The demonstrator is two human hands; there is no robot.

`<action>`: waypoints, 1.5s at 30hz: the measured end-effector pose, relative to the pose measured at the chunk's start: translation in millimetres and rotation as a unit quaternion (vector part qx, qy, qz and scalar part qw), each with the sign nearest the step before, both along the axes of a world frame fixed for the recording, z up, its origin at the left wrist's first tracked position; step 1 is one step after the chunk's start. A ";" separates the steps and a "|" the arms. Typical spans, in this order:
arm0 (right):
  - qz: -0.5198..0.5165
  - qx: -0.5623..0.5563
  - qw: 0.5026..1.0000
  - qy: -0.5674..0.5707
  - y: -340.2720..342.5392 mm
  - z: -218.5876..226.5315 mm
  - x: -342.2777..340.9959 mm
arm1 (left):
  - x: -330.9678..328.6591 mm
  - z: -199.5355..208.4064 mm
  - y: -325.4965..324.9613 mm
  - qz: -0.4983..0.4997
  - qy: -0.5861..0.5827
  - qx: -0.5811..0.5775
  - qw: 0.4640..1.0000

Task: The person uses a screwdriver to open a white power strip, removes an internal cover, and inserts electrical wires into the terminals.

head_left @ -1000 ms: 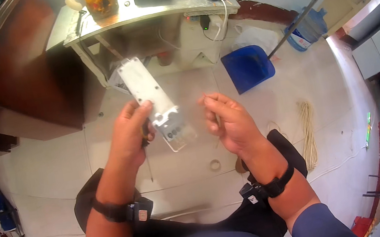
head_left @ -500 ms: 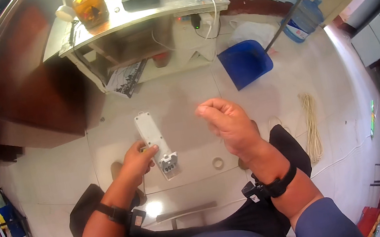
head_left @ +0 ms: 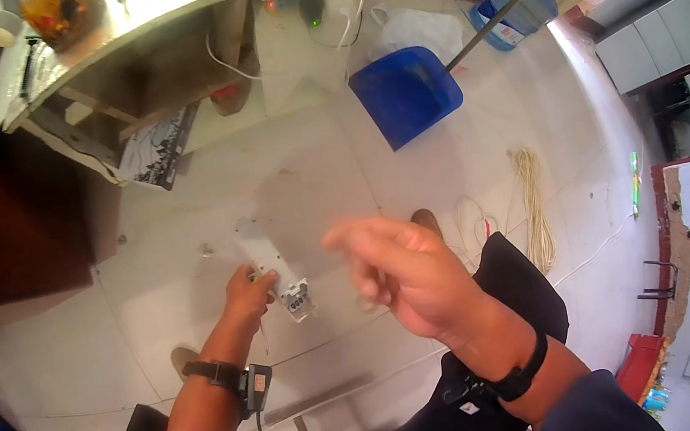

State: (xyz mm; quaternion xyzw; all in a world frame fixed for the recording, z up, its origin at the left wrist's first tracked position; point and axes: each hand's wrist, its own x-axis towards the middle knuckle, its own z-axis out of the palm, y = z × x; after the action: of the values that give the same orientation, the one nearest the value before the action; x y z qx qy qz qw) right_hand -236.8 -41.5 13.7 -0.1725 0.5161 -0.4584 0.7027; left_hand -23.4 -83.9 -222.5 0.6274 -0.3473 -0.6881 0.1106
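My left hand is closed around the near part of a long white plastic casing, which resembles a power strip. Several dark round openings show at its near end. A small yellow bit peeks out between the left fingers; what it belongs to is hidden. To the right of the casing, and apart from it, hovers my right hand. Its foremost fingers point left and are smeared by motion, while the lower ones curl. Nothing is plainly visible in it. Beneath the right hand a pale ring-shaped roll is mostly covered.
Ahead stands a white desk with an amber container on top. A blue dustpan rests on the floor near a water jug. Coiled pale cord lies to the right. A small whitish bit lies left of the casing.
The view has shifted and turned, so the desk appears farther left and up. My right hand has changed from a pinch to pointing, blurred fingers. The left hand keeps its hold on the casing.
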 end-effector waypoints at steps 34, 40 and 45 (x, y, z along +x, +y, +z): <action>-0.062 0.021 0.998 0.023 -10.0 -7.2 4.3 | -27.6 80.9 -51.5 -0.006 0.171 -0.126 0.977; -0.028 -0.125 0.984 0.122 15.5 4.7 2.1 | -46.6 224.5 -21.4 -0.139 0.201 -0.244 0.938; -0.021 -0.222 0.961 0.164 34.7 13.2 2.0 | -47.9 263.0 14.9 -0.083 0.188 -0.285 0.936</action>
State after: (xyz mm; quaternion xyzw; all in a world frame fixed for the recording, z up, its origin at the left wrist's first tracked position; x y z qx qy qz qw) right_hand -234.8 -6.8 26.8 -0.3861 0.5131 -0.5415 0.5426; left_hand -71.3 -69.1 40.5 0.3971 -0.5530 -0.6723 0.2907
